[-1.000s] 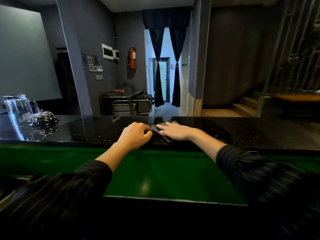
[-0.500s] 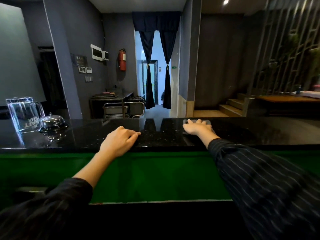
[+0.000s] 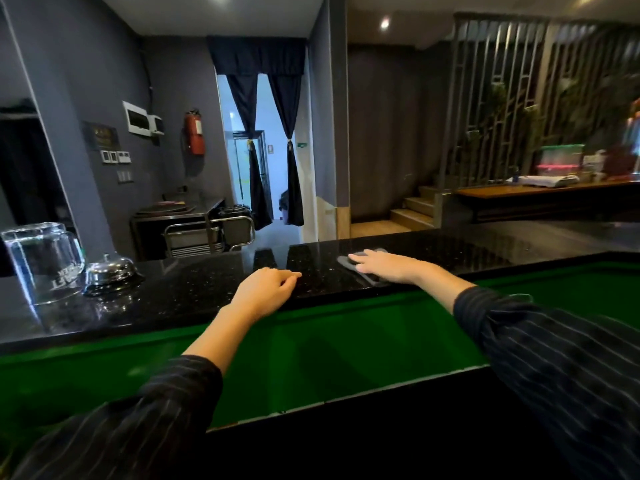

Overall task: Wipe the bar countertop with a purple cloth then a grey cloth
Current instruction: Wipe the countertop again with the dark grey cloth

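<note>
The fingers [image 3: 360,259] of the right hand [image 3: 388,266] are lying stretched out flat, pressing down on a grey cloth [image 3: 346,260] rather than gripping it; the palm is facing down and the cloth is showing as a thin grey edge past the fingertips and a darker fold under the heel of the hand. The cloth is sitting on the black speckled bar countertop [image 3: 207,282], close to its near edge and right of its middle. The fingers of the left hand [image 3: 265,291] are curling loosely inward, holding nothing that can be seen, with the knuckles resting at the near edge of the countertop, well apart from the cloth. Both forearms are reaching forward across a green panel [image 3: 346,341] that is running below the countertop's edge, and both are coming out of dark pinstriped sleeves [image 3: 554,358] pushed up short of the wrists. Far to the left on the countertop an upturned clear glass mug [image 3: 41,261] is standing, and a small domed metal bell [image 3: 109,271] is sitting just beside it, both reflecting in the glossy stone. Beyond the bar a metal trolley [image 3: 207,233] is standing against a grey wall, a red fire extinguisher [image 3: 194,131] is hanging above it, and dark curtains [image 3: 258,133] are framing a bright doorway. Wooden steps [image 3: 412,213] are rising at the right.
</note>
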